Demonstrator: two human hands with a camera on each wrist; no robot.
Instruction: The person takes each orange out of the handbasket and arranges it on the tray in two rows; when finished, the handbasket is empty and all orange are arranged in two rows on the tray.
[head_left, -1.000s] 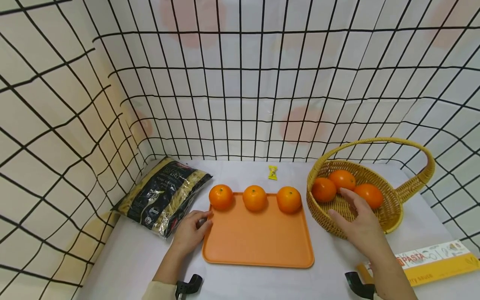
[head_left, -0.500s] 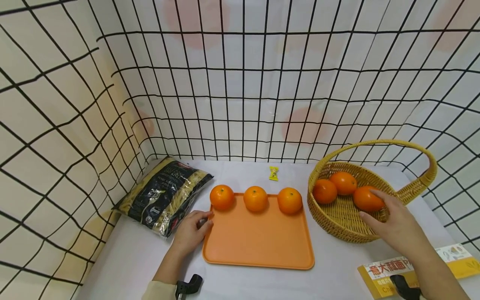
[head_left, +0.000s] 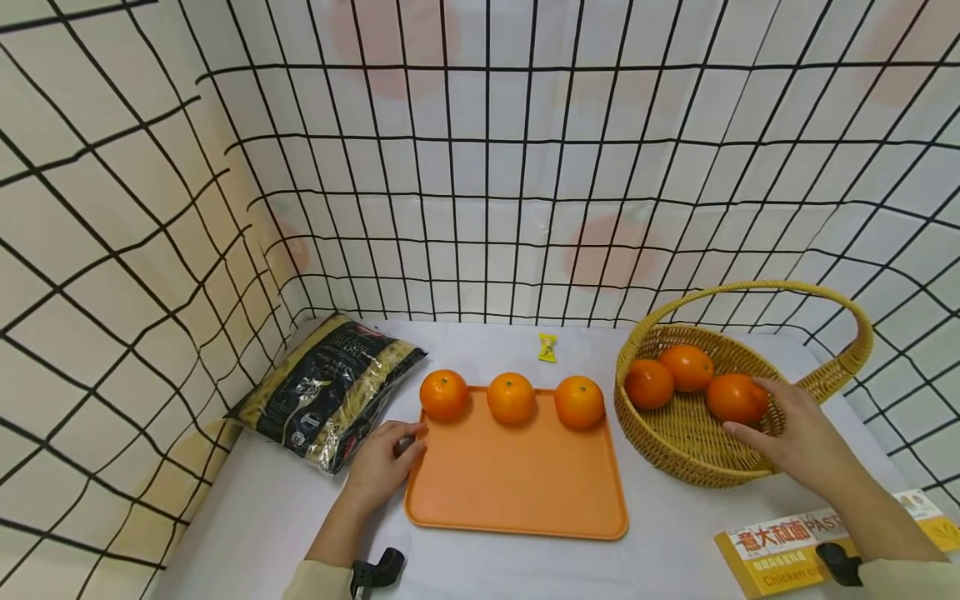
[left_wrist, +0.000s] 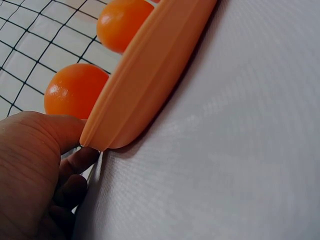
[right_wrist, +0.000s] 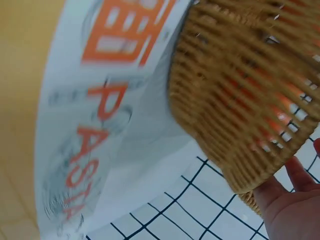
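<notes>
Editor: What occupies the right hand (head_left: 798,429)?

Photographer: Its thumb and fingers curve around an orange fruit (head_left: 731,400) inside a wicker basket (head_left: 675,462), by the right edge of the white surface (head_left: 465,571). Two companion fruits (head_left: 649,384) sit side by side against the basket's far-left wall.

Editor: And the left hand (head_left: 378,467)?

Photographer: It pinches the left edge of an orange tray (head_left: 517,487), lying at the middle of the surface. A row of three fruits (head_left: 512,398) lines the tray's far edge, one at each far corner and one between.

Editor: What surrounds them?

Photographer: A pasta bag (head_left: 322,392) slumps toward the surface's far-left corner, a yellow-wrapped sweet (head_left: 547,347) lies near the far edge, and a pasta box (head_left: 776,550), partly covered by the right forearm, rests at the near-right corner. A black-and-white grid backdrop (head_left: 465,175) rises behind.
</notes>
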